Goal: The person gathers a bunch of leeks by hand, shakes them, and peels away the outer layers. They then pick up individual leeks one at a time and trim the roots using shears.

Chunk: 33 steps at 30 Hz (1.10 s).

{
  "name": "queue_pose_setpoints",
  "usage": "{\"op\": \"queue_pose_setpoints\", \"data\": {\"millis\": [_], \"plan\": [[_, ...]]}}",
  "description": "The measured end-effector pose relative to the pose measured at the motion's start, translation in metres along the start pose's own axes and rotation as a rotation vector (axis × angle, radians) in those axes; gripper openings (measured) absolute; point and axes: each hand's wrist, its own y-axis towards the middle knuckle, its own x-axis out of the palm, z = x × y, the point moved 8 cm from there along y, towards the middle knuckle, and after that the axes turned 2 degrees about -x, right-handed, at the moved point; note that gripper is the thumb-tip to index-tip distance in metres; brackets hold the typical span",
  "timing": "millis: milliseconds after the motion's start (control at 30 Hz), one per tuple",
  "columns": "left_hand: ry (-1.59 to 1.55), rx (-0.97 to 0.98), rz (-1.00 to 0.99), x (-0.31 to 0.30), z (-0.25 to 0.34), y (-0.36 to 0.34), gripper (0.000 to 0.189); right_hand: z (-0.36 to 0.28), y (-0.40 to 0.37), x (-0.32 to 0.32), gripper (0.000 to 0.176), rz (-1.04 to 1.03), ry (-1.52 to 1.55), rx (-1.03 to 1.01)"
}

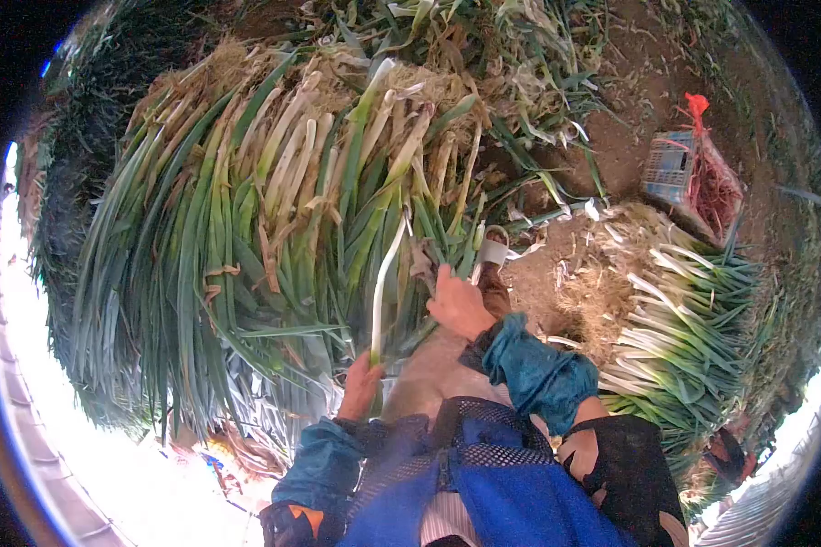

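My left hand [362, 383] is closed around the green lower part of a long green onion [385, 278]. Its bare white stalk points up and away from me, slightly curved. To the right of the stalk, my right hand [461, 305] is closed, with a greyish-brown limp piece [423, 263] at its fingertips; whether this is a stripped leaf or something else I cannot make out. Just beyond both hands lies a big heap of untrimmed green onions [274, 182], roots away from me and leaves toward me.
At right, a pile of cleaned green onions [675, 328] lies beside loose roots and peelings [593, 292]. Farther right stand a blue-grey crate [669, 167] and a red mesh bag [713, 191]. Leaf scraps [520, 55] cover the soil at the back.
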Motion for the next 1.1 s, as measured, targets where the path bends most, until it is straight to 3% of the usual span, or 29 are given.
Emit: {"op": "queue_pose_setpoints", "data": {"millis": [167, 233, 267, 367, 400, 467, 500, 533, 567, 633, 700, 767, 800, 900, 967, 1100], "plan": [[-0.029, -0.083, -0.057, -0.003, 0.006, -0.013, 0.028, 0.013, 0.029, -0.004, 0.032, 0.078, -0.060, 0.003], [-0.128, 0.019, -0.061, -0.003, -0.003, -0.021, 0.026, 0.001, 0.011, -0.015, 0.036, 0.032, -0.060, -0.003], [-0.178, 0.070, -0.064, -0.003, -0.006, -0.026, 0.025, -0.013, -0.007, -0.026, 0.050, -0.035, 0.060, -0.016], [-0.138, 0.001, -0.033, 0.003, 0.001, -0.039, 0.024, -0.039, -0.057, -0.038, 0.061, -0.020, 0.028, -0.185], [-0.083, 0.157, 0.013, 0.006, -0.014, -0.027, 0.025, -0.038, -0.054, -0.034, 0.064, -0.039, -0.008, -0.184], [0.189, 0.175, -0.002, 0.019, -0.003, 0.007, 0.028, -0.028, -0.045, -0.020, 0.069, -0.080, -0.086, -0.179], [0.325, 0.187, -0.010, 0.027, 0.008, 0.031, 0.030, -0.018, -0.030, -0.018, 0.060, -0.040, -0.087, -0.154], [0.374, 0.342, 0.030, 0.034, 0.021, 0.057, 0.031, -0.007, -0.004, -0.019, 0.052, 0.000, -0.088, -0.130], [0.422, 0.497, 0.071, 0.038, 0.039, 0.082, 0.032, 0.000, 0.017, -0.023, 0.044, 0.041, -0.090, -0.106], [0.560, 0.504, 0.182, 0.023, 0.094, 0.123, 0.030, -0.001, 0.035, -0.036, 0.043, 0.060, -0.068, -0.098], [0.518, 0.699, 0.443, -0.002, 0.155, 0.147, 0.027, -0.004, 0.034, -0.037, 0.041, 0.068, -0.049, -0.092], [0.614, 0.632, 0.540, -0.016, 0.174, 0.185, 0.022, -0.008, 0.021, -0.033, 0.040, 0.078, -0.042, -0.093], [0.663, 0.606, 0.605, -0.016, 0.171, 0.193, 0.021, -0.013, 0.010, -0.036, 0.041, 0.105, 0.000, -0.175], [0.801, 0.481, 0.761, -0.012, 0.153, 0.211, 0.021, -0.012, -0.010, -0.032, 0.051, -0.007, 0.038, -0.112], [0.871, 0.365, 0.814, -0.007, 0.147, 0.218, 0.024, -0.010, -0.016, -0.029, 0.051, 0.027, 0.043, -0.136], [0.703, 0.275, 0.538, -0.029, 0.153, 0.229, 0.032, -0.003, -0.007, -0.027, 0.050, -0.009, 0.026, -0.100]]}}
